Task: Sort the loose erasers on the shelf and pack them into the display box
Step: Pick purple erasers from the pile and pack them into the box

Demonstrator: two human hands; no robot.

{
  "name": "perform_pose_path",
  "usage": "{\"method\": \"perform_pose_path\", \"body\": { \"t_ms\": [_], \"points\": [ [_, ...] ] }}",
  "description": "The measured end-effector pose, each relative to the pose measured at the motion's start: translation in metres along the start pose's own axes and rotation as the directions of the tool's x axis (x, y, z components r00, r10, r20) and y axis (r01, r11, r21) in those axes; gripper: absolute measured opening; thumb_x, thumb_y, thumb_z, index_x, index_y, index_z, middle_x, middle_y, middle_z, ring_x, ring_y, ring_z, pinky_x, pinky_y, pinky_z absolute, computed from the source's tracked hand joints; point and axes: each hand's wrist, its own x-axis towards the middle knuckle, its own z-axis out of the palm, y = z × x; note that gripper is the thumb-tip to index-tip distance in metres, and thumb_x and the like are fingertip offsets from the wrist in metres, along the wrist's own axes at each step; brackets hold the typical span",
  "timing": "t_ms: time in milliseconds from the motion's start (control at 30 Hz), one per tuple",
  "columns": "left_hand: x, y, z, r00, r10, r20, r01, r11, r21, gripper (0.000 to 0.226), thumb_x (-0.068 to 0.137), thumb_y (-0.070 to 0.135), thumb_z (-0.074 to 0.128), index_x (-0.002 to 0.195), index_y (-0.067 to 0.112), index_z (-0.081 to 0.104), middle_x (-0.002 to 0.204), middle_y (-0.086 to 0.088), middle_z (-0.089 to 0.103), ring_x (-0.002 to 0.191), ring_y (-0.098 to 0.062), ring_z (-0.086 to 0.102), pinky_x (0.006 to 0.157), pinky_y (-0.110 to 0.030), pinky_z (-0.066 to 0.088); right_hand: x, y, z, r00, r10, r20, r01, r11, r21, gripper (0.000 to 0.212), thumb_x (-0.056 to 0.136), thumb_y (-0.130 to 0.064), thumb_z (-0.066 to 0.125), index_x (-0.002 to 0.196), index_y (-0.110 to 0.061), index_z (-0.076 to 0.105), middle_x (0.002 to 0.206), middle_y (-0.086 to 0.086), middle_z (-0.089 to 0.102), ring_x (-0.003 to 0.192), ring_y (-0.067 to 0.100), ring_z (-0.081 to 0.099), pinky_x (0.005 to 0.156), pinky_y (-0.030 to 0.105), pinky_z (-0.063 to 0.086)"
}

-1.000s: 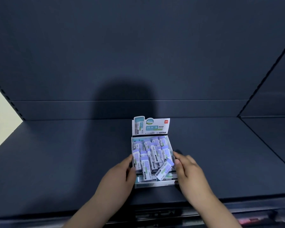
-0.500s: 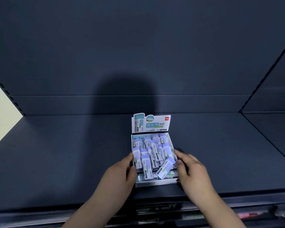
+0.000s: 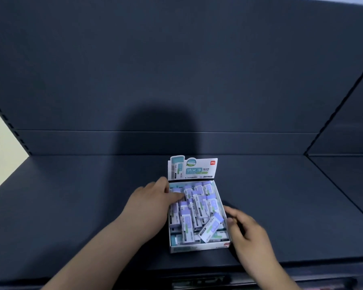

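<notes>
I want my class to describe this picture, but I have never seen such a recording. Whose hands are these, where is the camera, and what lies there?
There is no machine here: a person wears a camera on the head, so you look forward and down at their two bare hands. On a dark shelf stands a white display box with an upright printed card at its back. It holds many wrapped erasers, jumbled rather than in neat rows; one tilted eraser lies across others. The left hand reaches over the box's left wall onto the erasers; whether it pinches one is unclear. The right hand rests at the right wall, fingers loosely curled, holding nothing.
</notes>
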Motion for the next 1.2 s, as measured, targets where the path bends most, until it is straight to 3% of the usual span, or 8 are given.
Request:
{"method": "perform_pose_path", "body": {
  "t_ms": [100, 200, 367, 533, 767, 1000, 1133, 1200],
  "points": [
    [0.005, -0.002, -0.003, 0.999, -0.008, 0.045, 0.007, 1.000, 0.015, 0.050, 0.097, 0.022, 0.035, 0.139, 0.049, 0.032, 0.106, 0.005, 0.033, 0.103, -0.016, 0.044, 0.076, -0.025, 0.028, 0.000, 0.002, 0.000, 1.000, -0.001, -0.007, 0.001, 1.000, 0.000, 0.051, 0.088, -0.003, 0.057, 0.089, -0.054, 0.061, 0.100, -0.038, 0.060, 0.091, -0.015, 0.056, 0.075, -0.003, 0.035],
    [0.007, -0.007, -0.005, 0.997, -0.022, 0.074, 0.019, 0.999, 0.037, 0.050, 0.097, 0.023, 0.035, 0.138, 0.050, 0.031, 0.108, 0.005, 0.036, 0.100, -0.016, 0.045, 0.076, -0.026, 0.028, 0.000, 0.003, 0.000, 1.000, 0.017, -0.014, -0.017, 1.000, 0.014, 0.056, 0.087, -0.004, 0.058, 0.082, -0.059, 0.064, 0.092, -0.019, 0.069, 0.090, -0.013, 0.058, 0.075, -0.003, 0.036],
    [0.010, -0.012, -0.003, 0.995, -0.061, 0.081, 0.058, 0.998, 0.039, 0.054, 0.096, 0.020, 0.033, 0.141, 0.049, 0.026, 0.101, 0.004, 0.030, 0.089, -0.015, 0.038, 0.076, -0.027, 0.028, 0.000, 0.003, 0.000, 1.000, 0.022, -0.008, -0.022, 1.000, 0.008, 0.048, 0.088, -0.004, 0.058, 0.088, -0.052, 0.062, 0.090, -0.007, 0.070, 0.088, -0.007, 0.059, 0.072, -0.001, 0.038],
    [0.009, -0.007, 0.002, 0.996, -0.067, 0.056, 0.067, 0.998, 0.000, 0.062, 0.093, 0.011, 0.033, 0.143, 0.046, 0.023, 0.107, 0.004, 0.033, 0.090, -0.015, 0.039, 0.080, -0.026, 0.032, 0.001, 0.006, 0.001, 1.000, 0.027, -0.008, -0.027, 1.000, 0.012, 0.053, 0.087, -0.006, 0.058, 0.087, -0.058, 0.064, 0.089, -0.006, 0.071, 0.088, -0.001, 0.061, 0.072, 0.001, 0.040],
    [0.007, -0.009, 0.008, 0.995, -0.102, 0.010, 0.102, 0.995, -0.008, 0.065, 0.092, 0.010, 0.033, 0.142, 0.049, 0.024, 0.100, 0.006, 0.028, 0.087, -0.012, 0.033, 0.076, -0.027, 0.025, 0.001, 0.006, 0.001, 1.000, 0.029, 0.000, -0.029, 0.999, 0.030, 0.045, 0.087, -0.005, 0.059, 0.086, -0.049, 0.066, 0.089, 0.002, 0.071, 0.084, 0.010, 0.062, 0.070, 0.005, 0.042],
    [-0.003, -0.008, 0.017, 0.997, -0.063, -0.046, 0.059, 0.994, -0.094, 0.071, 0.088, 0.003, 0.037, 0.141, 0.049, 0.028, 0.101, 0.008, 0.029, 0.085, -0.011, 0.032, 0.075, -0.025, 0.025, 0.001, 0.007, 0.001, 0.999, 0.032, 0.016, -0.032, 0.999, 0.017, 0.040, 0.088, -0.005, 0.057, 0.094, -0.044, 0.066, 0.092, 0.001, 0.070, 0.089, 0.005, 0.059, 0.069, 0.001, 0.039],
    [-0.005, -0.011, 0.020, 0.995, -0.015, -0.104, 0.002, 0.993, -0.120, 0.074, 0.056, -0.004, 0.068, 0.116, 0.040, 0.063, 0.084, 0.008, 0.044, 0.065, -0.008, 0.042, 0.061, -0.024, 0.029, 0.001, 0.006, 0.000, 0.999, 0.041, 0.033, -0.042, 0.999, 0.024, 0.038, 0.088, -0.005, 0.057, 0.095, -0.041, 0.067, 0.091, 0.004, 0.071, 0.085, 0.008, 0.060, 0.068, 0.004, 0.041],
    [-0.007, -0.009, 0.018, 0.996, -0.032, -0.080, 0.021, 0.990, -0.143, 0.072, 0.060, -0.004, 0.065, 0.119, 0.037, 0.061, 0.093, 0.007, 0.052, 0.070, -0.011, 0.053, 0.063, -0.025, 0.031, 0.000, 0.005, 0.000, 0.999, 0.042, 0.024, -0.042, 0.999, 0.031, 0.040, 0.088, -0.004, 0.057, 0.092, -0.042, 0.066, 0.090, 0.004, 0.071, 0.085, 0.008, 0.060, 0.067, 0.003, 0.041]
  ]
}}
